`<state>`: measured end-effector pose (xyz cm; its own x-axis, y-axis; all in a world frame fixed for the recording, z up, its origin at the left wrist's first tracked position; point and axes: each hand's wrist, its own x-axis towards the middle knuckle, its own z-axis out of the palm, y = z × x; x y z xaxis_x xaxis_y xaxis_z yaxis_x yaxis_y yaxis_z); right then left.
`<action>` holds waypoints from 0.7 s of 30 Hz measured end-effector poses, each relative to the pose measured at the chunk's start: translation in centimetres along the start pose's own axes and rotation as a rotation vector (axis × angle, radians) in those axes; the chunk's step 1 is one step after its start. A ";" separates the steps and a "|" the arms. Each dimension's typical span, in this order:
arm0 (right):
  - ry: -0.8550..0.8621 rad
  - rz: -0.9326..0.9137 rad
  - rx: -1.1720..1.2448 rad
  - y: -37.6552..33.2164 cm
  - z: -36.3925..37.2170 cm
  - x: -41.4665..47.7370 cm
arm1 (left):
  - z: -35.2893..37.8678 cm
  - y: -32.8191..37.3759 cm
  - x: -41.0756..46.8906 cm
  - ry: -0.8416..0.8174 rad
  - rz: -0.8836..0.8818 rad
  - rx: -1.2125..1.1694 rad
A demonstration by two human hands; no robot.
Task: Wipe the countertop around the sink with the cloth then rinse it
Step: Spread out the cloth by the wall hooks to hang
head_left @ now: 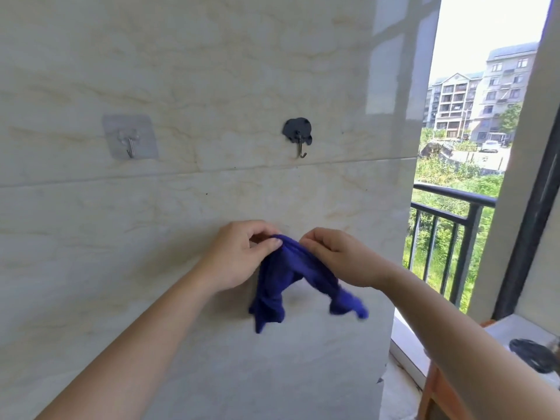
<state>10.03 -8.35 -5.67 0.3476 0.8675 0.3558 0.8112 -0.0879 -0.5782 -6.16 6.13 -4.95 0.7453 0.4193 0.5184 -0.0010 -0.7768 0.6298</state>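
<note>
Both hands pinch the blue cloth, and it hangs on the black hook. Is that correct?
Not quite. In the head view, the left hand and right hand pinch the blue cloth, but it hangs from them below the black hook, not on it.

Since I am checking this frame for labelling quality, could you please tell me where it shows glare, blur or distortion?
In the head view, the sky is blown out white; the glossy wall tile mirrors window light in pale panels at upper right; the right tail of the cloth is motion-blurred, while the left hand and right hand look sharp; the tile joint bows from the wide lens.
</note>
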 end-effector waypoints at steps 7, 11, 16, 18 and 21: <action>-0.265 0.061 0.472 1.1 -1.1 -1.4 | 1.0 0.9 -0.1 -0.103 -0.157 -0.279; -0.286 0.037 0.214 3.1 -0.9 -1.6 | 1.8 1.2 -0.6 -0.194 -0.230 -0.296; -0.021 -0.046 0.214 3.5 -0.5 -2.2 | 3.1 0.2 -2.1 -0.269 -0.269 -0.215; 0.042 -0.079 0.203 3.0 -0.3 -2.7 | 3.4 0.2 -2.8 -0.303 -0.304 -0.230; 0.067 -0.079 0.135 2.8 0.4 -3.2 | 3.6 0.4 -3.6 -0.401 -0.359 -0.237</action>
<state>11.04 -11.24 -8.73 0.3196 0.8341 0.4497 0.7682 0.0498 -0.6383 -6.45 2.69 -8.64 0.9208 0.3897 0.0186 0.1829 -0.4735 0.8616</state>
